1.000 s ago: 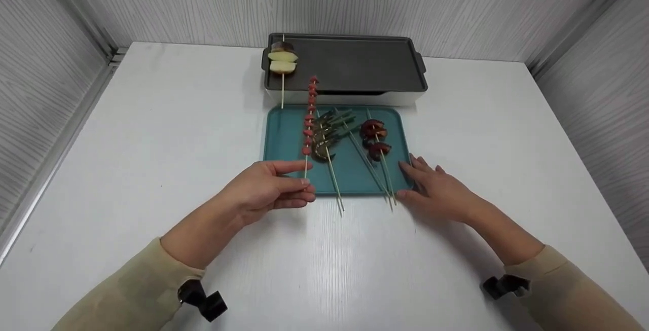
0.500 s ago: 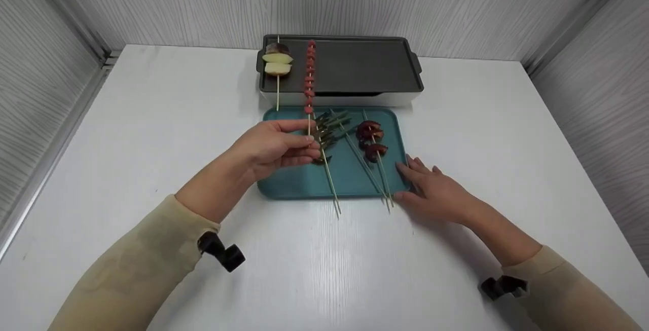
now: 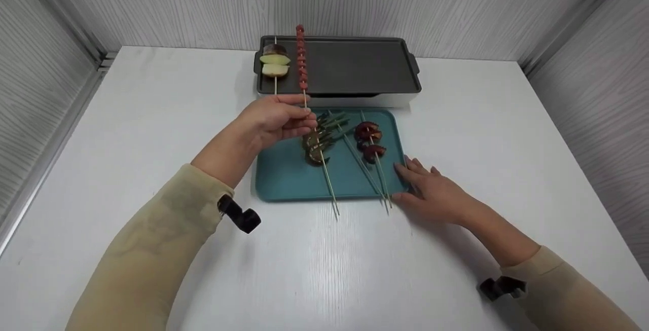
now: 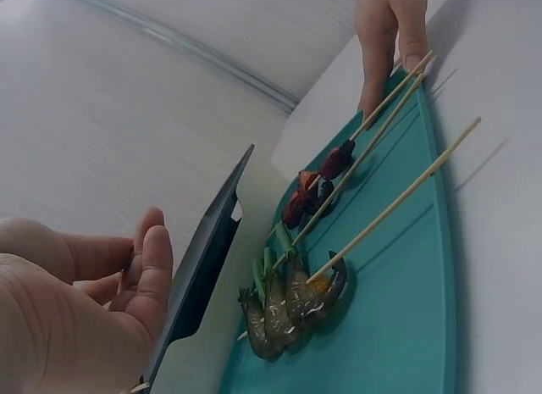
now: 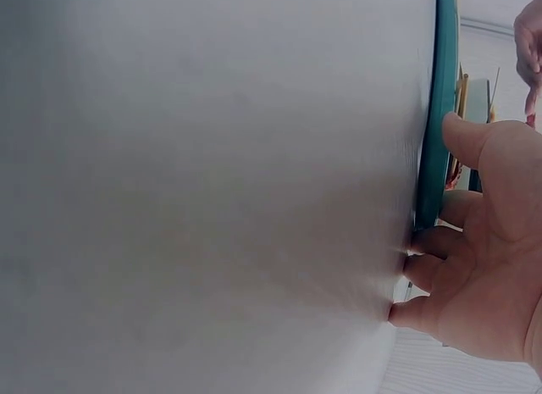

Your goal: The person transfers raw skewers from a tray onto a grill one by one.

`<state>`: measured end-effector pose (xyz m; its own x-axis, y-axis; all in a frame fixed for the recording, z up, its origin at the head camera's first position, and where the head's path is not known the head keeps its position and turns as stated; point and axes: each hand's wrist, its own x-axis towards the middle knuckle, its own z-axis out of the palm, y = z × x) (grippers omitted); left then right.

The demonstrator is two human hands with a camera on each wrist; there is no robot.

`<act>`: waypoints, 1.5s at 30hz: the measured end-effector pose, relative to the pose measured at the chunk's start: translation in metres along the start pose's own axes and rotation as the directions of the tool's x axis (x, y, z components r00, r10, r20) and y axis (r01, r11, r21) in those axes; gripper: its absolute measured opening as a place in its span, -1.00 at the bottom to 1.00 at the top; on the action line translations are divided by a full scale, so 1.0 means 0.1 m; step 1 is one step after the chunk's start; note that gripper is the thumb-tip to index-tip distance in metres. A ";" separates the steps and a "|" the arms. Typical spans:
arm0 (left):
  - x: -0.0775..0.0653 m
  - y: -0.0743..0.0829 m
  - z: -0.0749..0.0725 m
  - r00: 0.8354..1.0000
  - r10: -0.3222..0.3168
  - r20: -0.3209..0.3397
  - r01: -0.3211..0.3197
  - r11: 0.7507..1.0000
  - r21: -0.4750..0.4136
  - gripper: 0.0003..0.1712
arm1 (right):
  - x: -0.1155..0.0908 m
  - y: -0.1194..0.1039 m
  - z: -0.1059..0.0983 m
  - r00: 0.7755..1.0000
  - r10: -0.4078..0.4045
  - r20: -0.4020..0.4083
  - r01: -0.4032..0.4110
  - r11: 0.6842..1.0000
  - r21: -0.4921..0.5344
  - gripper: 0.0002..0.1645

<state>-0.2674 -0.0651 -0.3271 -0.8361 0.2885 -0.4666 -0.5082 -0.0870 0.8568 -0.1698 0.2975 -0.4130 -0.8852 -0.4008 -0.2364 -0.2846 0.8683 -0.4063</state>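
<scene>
Between thumb and fingers my left hand (image 3: 276, 120) pinches the bare lower end of a skewer (image 3: 301, 62) threaded with small red pieces. Its beaded part stretches over the left half of a dark griddle (image 3: 360, 65). At the right edge of a teal tray (image 3: 279, 181) rests my right hand (image 3: 436, 194), fingers spread. In the right wrist view its thumb (image 5: 466, 140) touches the tray's rim and the other fingertips reach the table. The tray holds a shrimp skewer (image 4: 292, 313), a skewer of dark red slices (image 3: 372, 141) and a skewer with green pieces (image 4: 282, 235).
Another skewer, with pale and brown-topped slices (image 3: 275, 67), lies on the griddle's left end, its stick overhanging the front edge. The griddle's white base (image 3: 355, 100) stands just behind the tray. Several stick ends jut past the tray's front rim. Grey wood-grain walls (image 3: 203, 6) enclose the white table (image 3: 314, 270).
My left hand has carried the red-piece skewer forward from over the tray to over the griddle, ending slightly further left. My right hand has stayed at the tray's edge.
</scene>
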 end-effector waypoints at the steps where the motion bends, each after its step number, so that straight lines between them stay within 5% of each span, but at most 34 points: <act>1: 0.04 0.00 0.00 1.000 -0.004 -0.007 0.004 1.000 -0.004 -0.44 | 0.00 0.00 0.00 1.000 0.002 0.001 -0.002 1.000 0.001 -0.02; 10: 0.31 -0.03 0.03 0.998 -0.002 -0.059 0.002 1.000 -0.001 -0.44 | -0.01 -0.01 0.00 1.000 0.005 0.008 -0.005 1.000 0.004 -0.02; 19: 0.42 -0.03 0.07 0.992 -0.015 -0.129 0.010 0.999 -0.040 -0.45 | -0.01 -0.02 -0.02 1.000 0.001 0.011 -0.002 1.000 0.008 -0.01; 30: 0.42 -0.04 0.11 0.978 -0.039 -0.203 0.016 0.993 -0.113 -0.48 | 0.00 -0.02 -0.02 1.000 -0.002 0.012 0.002 1.000 0.003 -0.01; 45: 0.22 -0.23 0.06 0.993 0.008 -0.115 -0.009 1.000 -0.012 -0.52 | -0.01 -0.03 -0.02 1.000 0.001 0.013 -0.002 1.000 0.012 0.00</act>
<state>-0.2731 -0.0505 -0.3559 -0.8583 0.1757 -0.4820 -0.5028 -0.1008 0.8585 -0.1691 0.2957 -0.4095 -0.8809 -0.4032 -0.2481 -0.2786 0.8652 -0.4169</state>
